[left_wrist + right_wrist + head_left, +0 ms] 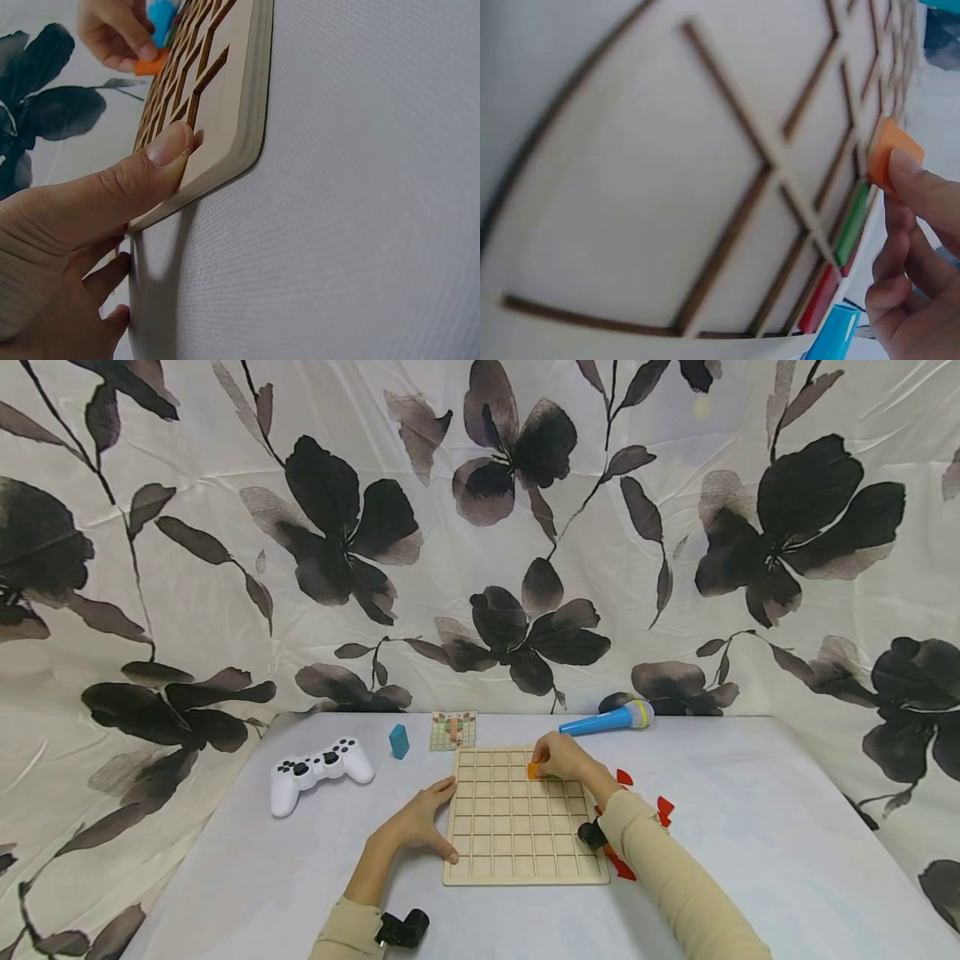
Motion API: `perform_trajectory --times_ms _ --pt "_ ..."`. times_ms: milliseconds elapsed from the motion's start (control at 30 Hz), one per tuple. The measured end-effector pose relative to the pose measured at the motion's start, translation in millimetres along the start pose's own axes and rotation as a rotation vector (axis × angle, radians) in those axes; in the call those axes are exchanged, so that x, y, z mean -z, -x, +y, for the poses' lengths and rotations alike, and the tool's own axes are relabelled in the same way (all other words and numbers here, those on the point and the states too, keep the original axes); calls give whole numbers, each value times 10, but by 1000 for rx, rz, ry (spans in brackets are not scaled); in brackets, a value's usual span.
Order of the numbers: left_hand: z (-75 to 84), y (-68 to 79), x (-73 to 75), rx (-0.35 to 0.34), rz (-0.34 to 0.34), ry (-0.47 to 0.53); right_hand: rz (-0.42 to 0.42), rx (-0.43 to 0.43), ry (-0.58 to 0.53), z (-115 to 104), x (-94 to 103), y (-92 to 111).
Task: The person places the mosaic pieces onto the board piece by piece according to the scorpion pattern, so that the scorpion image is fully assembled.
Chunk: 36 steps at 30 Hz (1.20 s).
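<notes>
A wooden grid board (517,835) lies on the table. My left hand (420,818) is spread along its left edge; in the left wrist view the thumb (161,154) presses on the rim by a corner, the other fingers lower beside the edge. Over the board's far part, my right hand (562,756) pinches an orange block (894,154) between thumb and fingers, at the grid's surface. Beside that block, a green piece (853,225) and a red piece (820,298) sit in grid cells. Several loose red pieces (665,807) lie right of the board, partly hidden by the right arm.
Behind the board lie a patterned card (453,732) and a blue toy microphone (603,721). A teal block (399,742) and a white game controller (321,770) are at the far left. A floral cloth (660,635) hangs behind the table (750,843).
</notes>
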<state>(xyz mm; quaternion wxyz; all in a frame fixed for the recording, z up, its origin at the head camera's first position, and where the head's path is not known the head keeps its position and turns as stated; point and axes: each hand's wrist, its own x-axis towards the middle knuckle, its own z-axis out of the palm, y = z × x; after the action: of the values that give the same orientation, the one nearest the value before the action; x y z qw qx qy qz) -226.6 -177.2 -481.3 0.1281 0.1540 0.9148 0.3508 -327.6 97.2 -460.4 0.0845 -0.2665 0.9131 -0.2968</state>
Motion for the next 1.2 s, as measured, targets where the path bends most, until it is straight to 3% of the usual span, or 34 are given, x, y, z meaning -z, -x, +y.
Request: perform_trajectory --times_ms 167,267,667,800,967,1100,1200 --pt "1 -2 -8 9 5 1 45 5 -122 -12 -1 -30" --pt "-2 0 -7 16 5 1 48 9 -139 -48 -53 -74" --pt "-5 3 -6 16 -3 4 -9 -30 -6 -150 -159 -135" --pt "-8 -2 -6 5 -4 5 -24 4 41 -152 -156 -108" --pt "-14 -12 -1 3 -2 4 -11 40 -25 -83 -69 -10" --pt "-21 -12 -1 2 -2 2 58 30 -108 58 95 142" --pt "-23 -7 -4 -3 -4 0 117 -9 -98 199 229 278"
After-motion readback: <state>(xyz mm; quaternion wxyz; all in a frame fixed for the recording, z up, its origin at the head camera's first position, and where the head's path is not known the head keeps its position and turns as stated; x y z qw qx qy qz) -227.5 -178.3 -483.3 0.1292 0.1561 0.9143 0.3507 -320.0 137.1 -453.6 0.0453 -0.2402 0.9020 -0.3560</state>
